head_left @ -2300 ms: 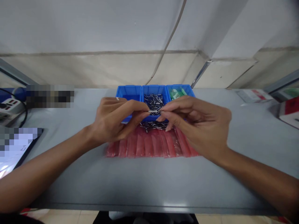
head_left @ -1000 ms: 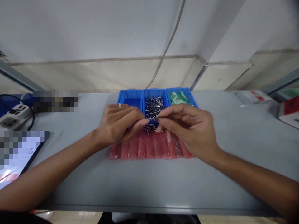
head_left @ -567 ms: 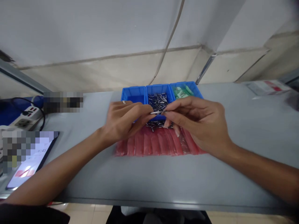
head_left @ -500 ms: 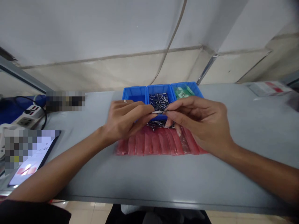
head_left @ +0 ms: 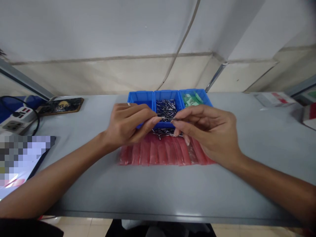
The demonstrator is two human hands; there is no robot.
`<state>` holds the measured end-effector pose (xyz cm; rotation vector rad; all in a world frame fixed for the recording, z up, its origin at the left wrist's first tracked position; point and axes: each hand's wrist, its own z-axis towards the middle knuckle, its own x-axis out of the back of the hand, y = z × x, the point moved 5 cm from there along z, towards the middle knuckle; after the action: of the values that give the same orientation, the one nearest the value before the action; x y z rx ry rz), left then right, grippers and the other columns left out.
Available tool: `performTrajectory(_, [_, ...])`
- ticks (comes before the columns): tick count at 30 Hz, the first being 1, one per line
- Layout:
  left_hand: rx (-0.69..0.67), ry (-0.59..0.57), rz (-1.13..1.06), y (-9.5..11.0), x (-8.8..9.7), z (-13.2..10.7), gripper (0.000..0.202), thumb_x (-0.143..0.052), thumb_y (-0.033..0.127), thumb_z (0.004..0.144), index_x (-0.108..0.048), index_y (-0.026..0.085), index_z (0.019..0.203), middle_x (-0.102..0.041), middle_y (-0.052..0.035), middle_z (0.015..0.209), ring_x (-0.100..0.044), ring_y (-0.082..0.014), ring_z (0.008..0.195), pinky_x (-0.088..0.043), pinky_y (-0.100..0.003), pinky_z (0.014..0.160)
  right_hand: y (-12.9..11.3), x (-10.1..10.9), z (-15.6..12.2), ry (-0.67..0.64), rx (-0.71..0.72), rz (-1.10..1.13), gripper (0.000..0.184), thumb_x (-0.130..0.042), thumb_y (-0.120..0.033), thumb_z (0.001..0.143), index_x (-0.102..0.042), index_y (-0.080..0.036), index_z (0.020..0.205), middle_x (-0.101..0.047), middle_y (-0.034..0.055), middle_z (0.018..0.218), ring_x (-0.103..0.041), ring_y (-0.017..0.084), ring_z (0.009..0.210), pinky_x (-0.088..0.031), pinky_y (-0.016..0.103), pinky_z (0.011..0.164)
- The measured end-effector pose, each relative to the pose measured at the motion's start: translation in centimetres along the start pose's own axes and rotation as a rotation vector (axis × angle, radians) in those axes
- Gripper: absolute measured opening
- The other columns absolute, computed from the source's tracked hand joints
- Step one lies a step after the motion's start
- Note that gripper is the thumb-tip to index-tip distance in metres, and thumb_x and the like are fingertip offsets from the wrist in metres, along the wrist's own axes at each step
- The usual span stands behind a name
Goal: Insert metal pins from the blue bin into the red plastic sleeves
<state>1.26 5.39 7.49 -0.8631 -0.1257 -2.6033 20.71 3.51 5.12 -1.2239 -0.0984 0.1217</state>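
My left hand (head_left: 133,123) and my right hand (head_left: 209,130) meet over the bins, each in a thumb-and-finger pinch. Between their fingertips runs a thin metal pin (head_left: 166,118), silvery at the left and darker at the right; its exact kind is too small to make out. Just behind is a blue bin (head_left: 168,93) of similar small metal pins (head_left: 169,107). More loose pins (head_left: 164,132) lie in front of it, partly hidden by my hands. Below my hands, red plastic bags (head_left: 158,153) are laid side by side in a row.
A left blue bin (head_left: 140,93) and a right one with green-and-white packets (head_left: 192,98) flank the middle bin. A power strip (head_left: 18,120), a phone (head_left: 65,105) and a lit tablet (head_left: 37,161) lie at left. Boxes (head_left: 274,98) stand at right.
My left fingertips have drawn slightly left from the right ones, showing more of the pin's dark part. The view has shifted a little to the right.
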Motion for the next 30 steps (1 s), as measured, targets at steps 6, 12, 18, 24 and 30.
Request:
performTrajectory(6, [-0.006,-0.024,0.017,0.1,-0.2,-0.2,0.025,-0.058,0.022,0.101,-0.06,0.019,0.076,-0.067,0.0025,0.066,-0.062,-0.0087,0.053,-0.042,-0.026,0.049,0.1,-0.1,-0.1,-0.006,0.006,-0.001,0.012,-0.082,-0.024,0.086,-0.078,-0.023,0.098,-0.075,-0.0009,0.074,-0.068,0.013,0.06,-0.05,0.025,0.046])
performTrajectory(12, [0.032,-0.032,-0.053,-0.3,-0.5,-0.6,0.042,-0.052,0.025,0.103,-0.05,0.019,0.062,-0.058,0.002,0.055,-0.054,-0.0089,0.048,-0.045,-0.027,0.05,0.7,0.7,0.6,0.07,-0.014,0.04,0.007,-0.079,-0.024,0.089,-0.076,-0.021,0.095,-0.075,0.0016,0.082,-0.07,0.014,0.067,-0.051,0.023,0.045])
performTrajectory(18, [0.024,0.004,-0.064,-0.5,-0.4,-0.6,0.037,-0.055,0.019,0.099,-0.052,0.018,0.062,-0.058,0.0026,0.055,-0.051,-0.0084,0.047,-0.043,-0.027,0.05,0.3,1.8,1.2,0.106,0.006,-0.049,0.017,-0.066,-0.025,0.098,-0.071,-0.025,0.115,-0.078,0.003,0.101,-0.07,0.013,0.068,-0.048,0.025,0.046])
performTrajectory(24, [0.007,-0.026,-0.02,-0.1,-0.6,-0.2,0.04,-0.058,0.017,0.097,-0.047,0.018,0.058,-0.05,0.004,0.051,-0.043,-0.0073,0.045,-0.039,-0.026,0.048,-0.7,-1.0,-0.6,-0.389,0.595,-1.165,0.014,-0.063,-0.011,0.094,-0.074,-0.018,0.098,-0.079,0.0031,0.087,-0.071,0.019,0.07,-0.048,0.034,0.057])
performTrajectory(30, [-0.001,-0.029,-0.003,0.0,-0.5,-0.3,0.038,-0.061,0.015,0.095,-0.047,0.018,0.06,-0.052,0.0043,0.053,-0.043,-0.0072,0.048,-0.038,-0.025,0.05,2.0,-2.0,-1.5,-0.655,0.588,-1.518,0.025,-0.069,-0.001,0.083,-0.069,-0.017,0.102,-0.075,0.0029,0.089,-0.073,0.024,0.076,-0.041,0.037,0.055])
